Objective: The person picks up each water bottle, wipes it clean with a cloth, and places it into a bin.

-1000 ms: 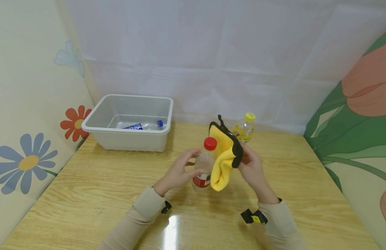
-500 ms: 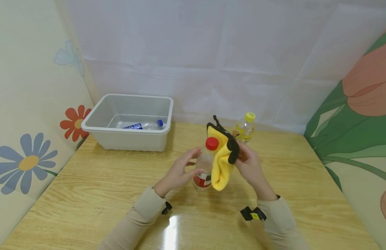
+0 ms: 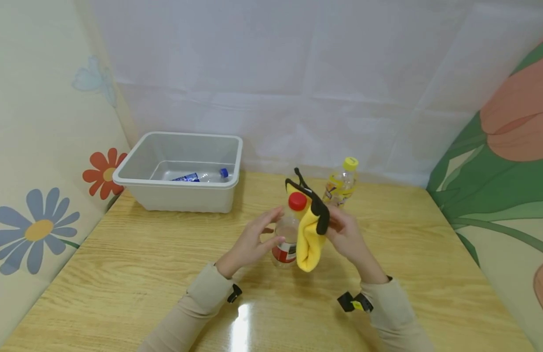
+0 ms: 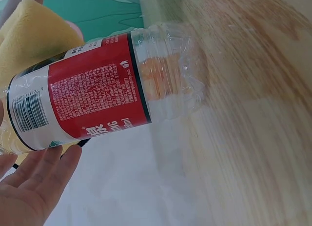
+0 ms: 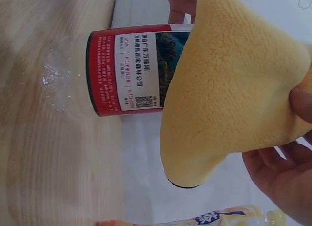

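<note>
A clear bottle [image 3: 285,234] with a red cap and red label [image 4: 92,99] stands on the wooden table [image 3: 143,274]. My left hand [image 3: 255,237] touches its left side with straight fingers [image 4: 41,179]. My right hand [image 3: 343,234] grips a yellow cloth [image 3: 308,239] with black trim. It presses the cloth against the bottle's right side, just below the cap. In the right wrist view the cloth [image 5: 229,89] overlaps the bottle's label [image 5: 126,70], with my right hand's fingers [image 5: 278,172] curled under it.
A grey plastic bin [image 3: 170,198] sits at the back left with a blue-capped bottle [image 3: 201,177] lying inside. A yellow-capped bottle [image 3: 341,183] stands behind the cloth. Flower-patterned walls close in left and right, and a white sheet hangs at the back.
My right hand has carried the cloth a little left, from beside the bottle to against it, so it covers more of the bottle. My left hand has stayed put.
</note>
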The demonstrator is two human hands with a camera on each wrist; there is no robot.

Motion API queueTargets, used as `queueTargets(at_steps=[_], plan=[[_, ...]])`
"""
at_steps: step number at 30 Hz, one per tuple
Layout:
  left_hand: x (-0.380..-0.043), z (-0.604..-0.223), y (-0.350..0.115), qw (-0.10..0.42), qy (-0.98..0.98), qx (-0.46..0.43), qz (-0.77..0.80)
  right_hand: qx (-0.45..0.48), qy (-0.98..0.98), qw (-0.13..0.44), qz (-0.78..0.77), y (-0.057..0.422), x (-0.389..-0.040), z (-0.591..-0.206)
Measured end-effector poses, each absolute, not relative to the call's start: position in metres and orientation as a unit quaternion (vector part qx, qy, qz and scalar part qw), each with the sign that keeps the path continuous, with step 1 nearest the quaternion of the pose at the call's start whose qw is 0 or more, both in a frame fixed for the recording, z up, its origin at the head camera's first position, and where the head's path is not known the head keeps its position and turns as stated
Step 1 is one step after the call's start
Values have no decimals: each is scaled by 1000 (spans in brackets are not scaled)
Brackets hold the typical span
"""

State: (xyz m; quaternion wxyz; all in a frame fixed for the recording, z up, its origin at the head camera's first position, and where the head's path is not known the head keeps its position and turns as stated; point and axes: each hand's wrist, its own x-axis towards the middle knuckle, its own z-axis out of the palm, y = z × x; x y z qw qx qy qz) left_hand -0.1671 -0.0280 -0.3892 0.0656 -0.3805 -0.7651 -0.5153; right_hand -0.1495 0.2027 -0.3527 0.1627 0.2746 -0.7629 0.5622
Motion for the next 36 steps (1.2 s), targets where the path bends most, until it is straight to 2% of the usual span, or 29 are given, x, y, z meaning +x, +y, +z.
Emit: queueTargets(at_steps=[26, 36], plan=[[-165, -389, -27, 38, -749, -371, -547, 216, -772, 82, 592, 204, -146, -391], [-164, -390, -25, 32, -751, -369, -546, 163, -801, 58, 573, 203, -145, -399]])
